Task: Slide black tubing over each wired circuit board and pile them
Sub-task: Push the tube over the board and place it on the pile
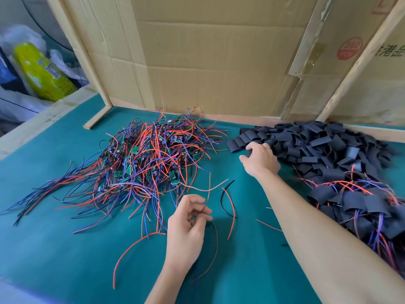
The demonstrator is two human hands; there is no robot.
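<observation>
Hands work over a teal mat, with a tangle of wired circuit boards as the landmark at its far middle. Just near of that tangle, the left hand pinches the thin leads of one board between curled fingers; the board itself is hidden behind the fingers. To the right of the tangle, the right hand reaches into a heap of loose black tubing, fingers curled over a piece, though whether it has a firm hold cannot be told. Further right and nearer, sleeved boards lie piled, partly cut off by the frame edge. Tubing pieces look light, soft and flattened, best pinched at an open end; boards seem light and stiff, leads springy and prone to snag.
</observation>
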